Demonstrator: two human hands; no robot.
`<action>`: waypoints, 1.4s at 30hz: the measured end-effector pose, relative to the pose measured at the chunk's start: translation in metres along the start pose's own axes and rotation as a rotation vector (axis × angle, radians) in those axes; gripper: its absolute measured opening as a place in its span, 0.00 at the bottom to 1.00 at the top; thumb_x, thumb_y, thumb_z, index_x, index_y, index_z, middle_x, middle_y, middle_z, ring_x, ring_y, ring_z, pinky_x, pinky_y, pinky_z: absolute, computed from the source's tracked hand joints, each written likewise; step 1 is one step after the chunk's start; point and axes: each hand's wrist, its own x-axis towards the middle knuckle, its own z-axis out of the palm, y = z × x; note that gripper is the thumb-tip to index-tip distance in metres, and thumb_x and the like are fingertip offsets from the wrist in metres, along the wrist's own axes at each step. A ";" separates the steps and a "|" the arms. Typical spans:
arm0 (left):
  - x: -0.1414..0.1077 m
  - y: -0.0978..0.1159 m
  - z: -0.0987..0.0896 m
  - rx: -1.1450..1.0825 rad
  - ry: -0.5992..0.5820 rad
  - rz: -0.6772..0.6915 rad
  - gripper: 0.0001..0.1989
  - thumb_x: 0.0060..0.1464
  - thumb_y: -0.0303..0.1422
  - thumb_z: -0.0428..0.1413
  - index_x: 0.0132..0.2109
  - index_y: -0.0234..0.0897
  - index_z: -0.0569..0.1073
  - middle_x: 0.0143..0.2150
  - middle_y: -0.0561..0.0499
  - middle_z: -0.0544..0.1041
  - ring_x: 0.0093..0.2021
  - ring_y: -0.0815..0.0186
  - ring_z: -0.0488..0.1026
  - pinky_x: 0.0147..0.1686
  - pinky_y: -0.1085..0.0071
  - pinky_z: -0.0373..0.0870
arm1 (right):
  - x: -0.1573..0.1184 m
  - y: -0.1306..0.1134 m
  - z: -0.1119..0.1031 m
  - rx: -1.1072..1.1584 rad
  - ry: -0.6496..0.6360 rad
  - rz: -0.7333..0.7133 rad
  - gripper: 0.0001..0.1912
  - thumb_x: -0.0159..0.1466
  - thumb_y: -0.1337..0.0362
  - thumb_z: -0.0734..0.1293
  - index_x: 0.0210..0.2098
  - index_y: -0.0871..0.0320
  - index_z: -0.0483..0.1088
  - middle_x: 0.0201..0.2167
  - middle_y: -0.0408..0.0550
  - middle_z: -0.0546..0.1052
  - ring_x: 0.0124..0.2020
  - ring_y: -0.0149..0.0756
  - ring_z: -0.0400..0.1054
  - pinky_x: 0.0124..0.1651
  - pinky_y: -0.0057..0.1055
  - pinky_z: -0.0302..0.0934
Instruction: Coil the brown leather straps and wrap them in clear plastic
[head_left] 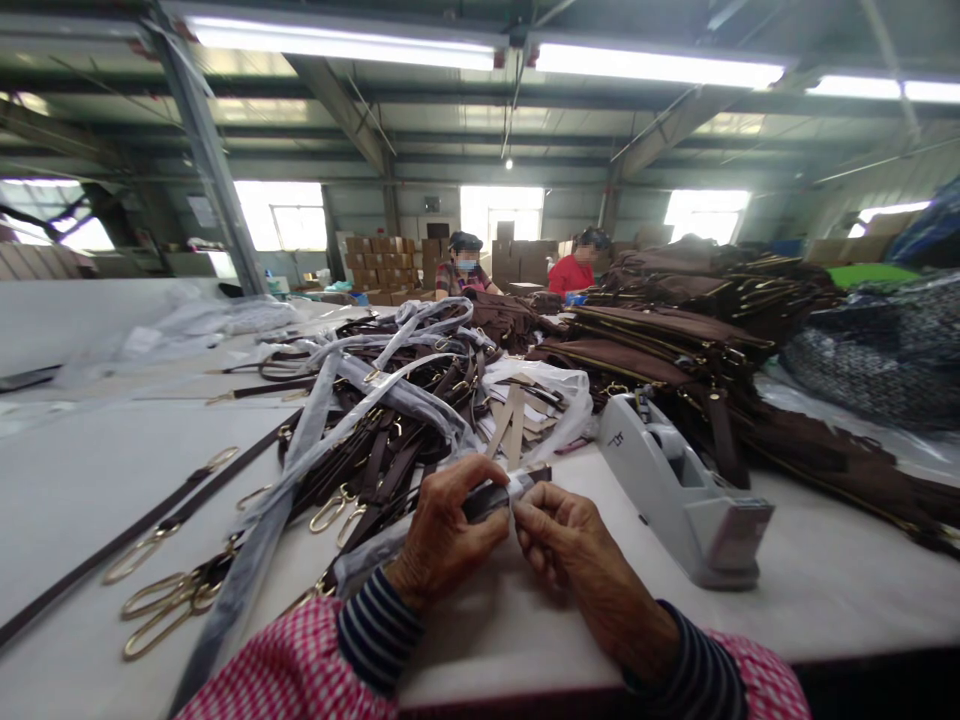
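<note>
My left hand (pixel 448 522) is closed around a dark strap (pixel 486 499), with thumb and fingers on either side of it. Clear plastic film seems to cover part of this strap, trailing left under my wrist. At the strap's end, my right hand (pixel 581 540) pinches a whitish, thin wrapping (pixel 517 486), which could be film or tape. The fingertips of both hands almost meet there. Just right of my right hand stands a grey tape dispenser (pixel 675 500). A heap of brown straps (pixel 375 440) with gold clasps lies left of and beyond my hands.
Long strips of plastic film (pixel 330 440) lie across the heap. Brown zippered bags (pixel 660 350) are piled at the right rear. A plastic bag (pixel 574 385) with pale strips sits beyond my hands. Two people work across the table; cartons (pixel 379 262) are stacked behind.
</note>
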 end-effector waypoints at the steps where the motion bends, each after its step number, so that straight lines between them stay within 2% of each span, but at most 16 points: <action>1: 0.000 0.000 0.000 0.001 -0.001 -0.002 0.05 0.51 0.27 0.60 0.37 0.37 0.76 0.31 0.54 0.78 0.31 0.65 0.75 0.35 0.70 0.68 | 0.000 0.000 0.000 -0.003 0.003 0.001 0.26 0.56 0.43 0.77 0.28 0.57 0.66 0.18 0.36 0.69 0.15 0.21 0.55 0.18 0.20 0.44; 21: 0.001 0.002 -0.001 -0.029 -0.005 -0.033 0.04 0.50 0.27 0.60 0.36 0.37 0.76 0.31 0.54 0.78 0.31 0.66 0.73 0.35 0.71 0.66 | -0.001 0.002 -0.001 -0.013 -0.002 -0.009 0.24 0.58 0.45 0.76 0.29 0.58 0.66 0.19 0.36 0.69 0.15 0.20 0.55 0.17 0.19 0.43; 27: 0.001 -0.001 -0.002 -0.155 -0.012 -0.172 0.06 0.49 0.29 0.61 0.37 0.37 0.76 0.31 0.54 0.77 0.31 0.66 0.71 0.34 0.71 0.65 | 0.004 0.001 0.001 0.028 -0.002 -0.002 0.22 0.58 0.48 0.76 0.29 0.58 0.68 0.19 0.36 0.70 0.14 0.20 0.55 0.16 0.19 0.44; 33: 0.004 -0.004 -0.003 -0.310 0.137 -0.364 0.09 0.45 0.30 0.61 0.38 0.38 0.76 0.30 0.56 0.75 0.31 0.66 0.68 0.31 0.72 0.63 | 0.020 -0.007 0.011 0.096 -0.013 -0.071 0.21 0.56 0.51 0.77 0.25 0.60 0.68 0.18 0.38 0.70 0.14 0.19 0.54 0.16 0.20 0.43; 42: 0.005 -0.005 -0.003 -0.395 0.198 -0.437 0.10 0.44 0.30 0.62 0.38 0.37 0.77 0.32 0.54 0.79 0.33 0.64 0.70 0.34 0.70 0.65 | 0.027 -0.005 0.020 0.139 0.017 -0.088 0.22 0.55 0.50 0.78 0.24 0.60 0.68 0.17 0.37 0.69 0.14 0.19 0.54 0.16 0.20 0.42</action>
